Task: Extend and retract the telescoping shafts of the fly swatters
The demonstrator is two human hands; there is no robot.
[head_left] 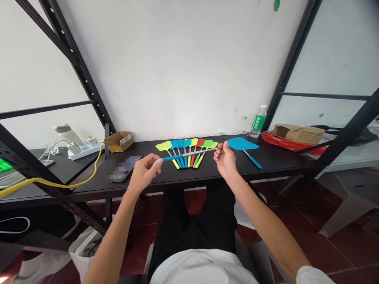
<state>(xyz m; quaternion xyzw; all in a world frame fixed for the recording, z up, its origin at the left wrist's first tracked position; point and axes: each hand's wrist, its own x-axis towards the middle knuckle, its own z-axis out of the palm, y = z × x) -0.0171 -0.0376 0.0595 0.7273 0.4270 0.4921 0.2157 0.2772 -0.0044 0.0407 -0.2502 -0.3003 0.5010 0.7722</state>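
A blue fly swatter point(173, 157) is stretched level between my two hands above the desk. My left hand point(147, 169) is closed on the end of its blue handle. With a pinch, my right hand point(224, 159) grips the thin metal rod close to the blue head. Behind it, a fan of several fly swatters point(199, 142) in yellow, blue, red and green lies on the desk, handles toward me. Another swatter's blue handle point(254, 161) shows at the right, its head hidden under the held one.
On the black desk point(154, 182) are a phone point(128, 169), an open cardboard box point(119, 141) and a power strip point(85, 151) with a yellow cable point(96, 163) at the left. A water bottle point(258, 122) and brown paper bag point(297, 134) stand right. Black metal posts flank the desk.
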